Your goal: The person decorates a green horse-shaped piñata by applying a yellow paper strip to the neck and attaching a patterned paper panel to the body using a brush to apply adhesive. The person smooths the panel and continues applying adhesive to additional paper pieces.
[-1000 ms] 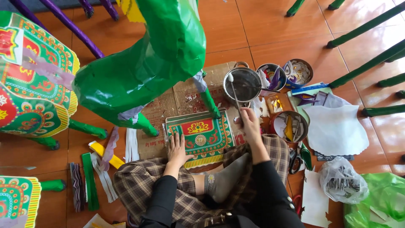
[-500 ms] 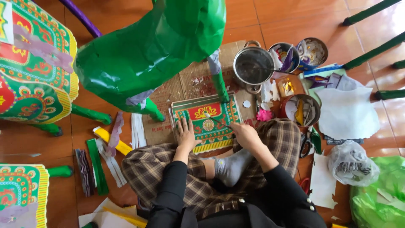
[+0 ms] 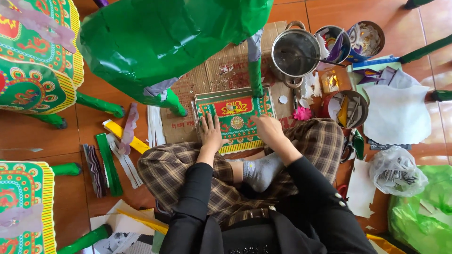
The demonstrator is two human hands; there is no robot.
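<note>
Person sits cross-legged on the tiled floor (image 3: 33, 141), both hands down on a stack of patterned paper sheets (image 3: 235, 117) that lies on a piece of cardboard (image 3: 221, 75) just in front of the knees.

Left hand (image 3: 210, 134): palm flat, fingers spread, pressing the left part of the top sheet. No closed grip; it pins, it does not hold.
Right hand (image 3: 268, 129): rests on the sheet's lower right edge, fingers curled over the border. Cannot tell whether the grip pinches the edge or only presses it.

Step in hand, as I judge it: smoothing or squaring the top sheet on the stack, possibly starting to peel it free. Lifting one sheet would call for the left hand to keep the pile pinned while the right works under a single edge; thin paper, likely to tear or drag a second sheet along.

Count:
- Green paper-covered figure (image 3: 169, 42) overhead: one, two green legs planted on the cardboard.
- Decorated green stools or figures at left: two, partly cut off.
- Metal pot (image 3: 295, 51): one, with a stick in it.
- Round tins of scraps (image 3: 348, 108): three.
- Pink paper flower (image 3: 302, 113): one.
- Plastic bags (image 3: 398, 171): two, one clear, one green.
- Loose paper strips (image 3: 110, 162) at left: several, not countable exactly.
</note>
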